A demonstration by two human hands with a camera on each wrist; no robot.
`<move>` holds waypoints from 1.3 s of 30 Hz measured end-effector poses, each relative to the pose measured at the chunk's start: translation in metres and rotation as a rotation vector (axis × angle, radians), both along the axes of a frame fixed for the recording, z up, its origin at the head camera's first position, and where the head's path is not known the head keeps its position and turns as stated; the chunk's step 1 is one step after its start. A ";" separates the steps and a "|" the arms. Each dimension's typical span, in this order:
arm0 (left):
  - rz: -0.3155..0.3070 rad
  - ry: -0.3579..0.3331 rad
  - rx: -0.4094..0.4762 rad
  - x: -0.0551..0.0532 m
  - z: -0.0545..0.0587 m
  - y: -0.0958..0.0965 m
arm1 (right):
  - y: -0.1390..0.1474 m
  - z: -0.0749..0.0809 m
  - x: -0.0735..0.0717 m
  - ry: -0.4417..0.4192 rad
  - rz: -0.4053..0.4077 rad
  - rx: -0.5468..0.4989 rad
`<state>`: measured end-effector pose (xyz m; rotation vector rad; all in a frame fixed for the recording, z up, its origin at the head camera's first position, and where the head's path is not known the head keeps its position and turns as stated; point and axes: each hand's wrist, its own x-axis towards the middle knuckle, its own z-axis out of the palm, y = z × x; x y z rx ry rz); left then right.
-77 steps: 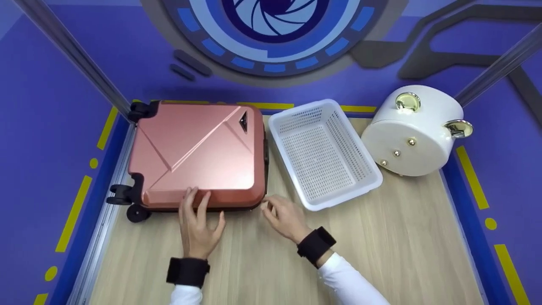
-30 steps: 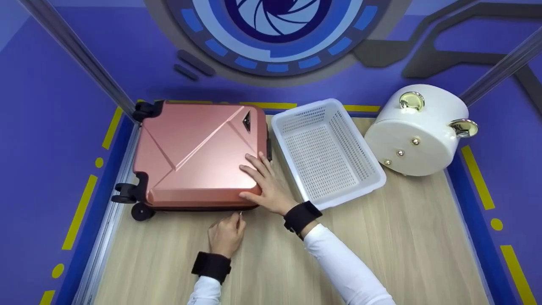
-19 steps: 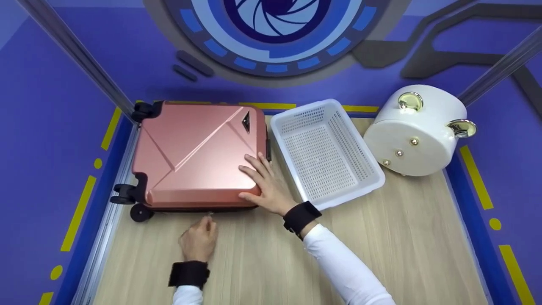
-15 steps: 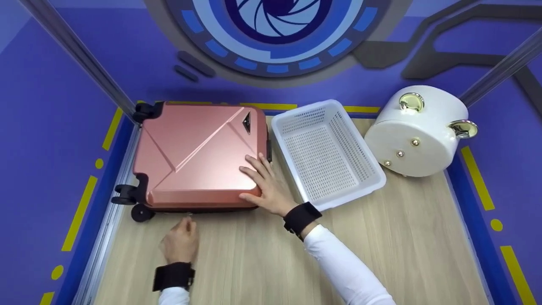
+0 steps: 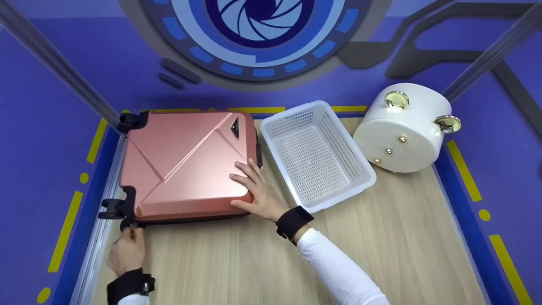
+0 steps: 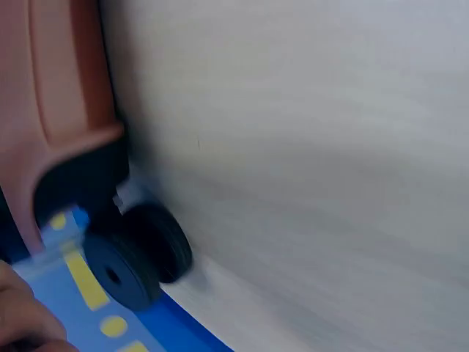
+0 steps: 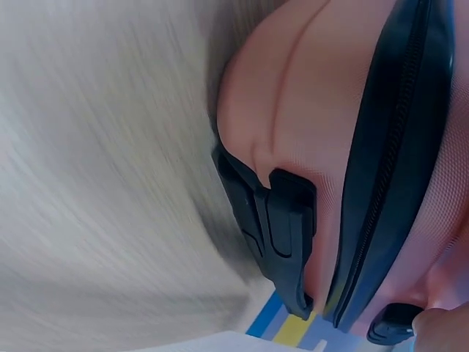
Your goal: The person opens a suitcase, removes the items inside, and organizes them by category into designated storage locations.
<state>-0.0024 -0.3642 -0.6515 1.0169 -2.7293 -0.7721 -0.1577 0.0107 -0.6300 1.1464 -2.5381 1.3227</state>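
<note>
Bends the left hand (image 5: 126, 253) into a tight pinch at the near left corner of a pink suitcase (image 5: 186, 161), just beside a black wheel (image 5: 125, 222), thumb against curled fingers. Cannot tell about any small thing held between the tips. Lays the right hand (image 5: 263, 199) over the near right corner, fingers nearly straight and spread, without grip on anything.

Can find the suitcase lying flat and shut on the left part of the wood surface (image 5: 237, 264). In the right wrist view, can see its black handle (image 7: 292, 216) and its zip (image 7: 387, 163). To the right, can see a white basket (image 5: 311, 163), upright, with holes in its bottom, and beside it a white round pot (image 5: 398, 127), tilted, with gold handles (image 5: 447, 123).
</note>
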 end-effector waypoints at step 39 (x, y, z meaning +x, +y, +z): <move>0.026 0.524 0.054 0.043 -0.109 0.041 | 0.003 0.016 -0.025 -0.198 -0.261 0.020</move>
